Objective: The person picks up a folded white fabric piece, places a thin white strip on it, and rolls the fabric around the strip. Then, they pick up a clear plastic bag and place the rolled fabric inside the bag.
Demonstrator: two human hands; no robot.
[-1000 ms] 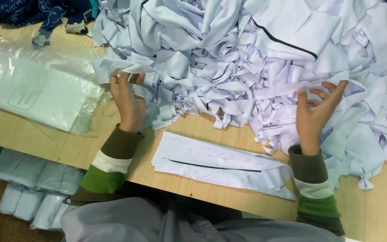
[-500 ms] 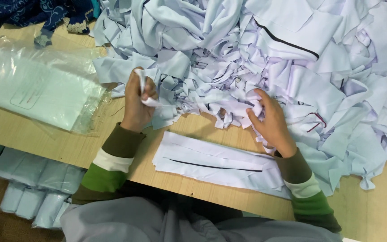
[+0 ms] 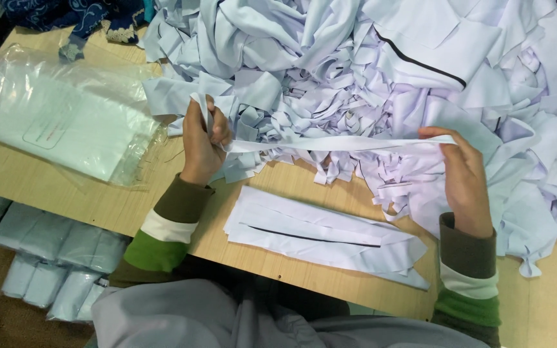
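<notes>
the left hand (image 3: 202,138) and right hand (image 3: 462,174) each pinch an end of a white strip (image 3: 330,143), pulling it taut above the scrap pile (image 3: 356,71) to straighten it.

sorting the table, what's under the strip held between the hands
Under the white strip held by the left hand and right hand: loose white cloth scraps; the table beneath is covered.

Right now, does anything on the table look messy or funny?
Yes. The big pile of white cloth strips is tangled and spills toward the table's edge, while the stack of strips in front lies flat and neat.
</notes>
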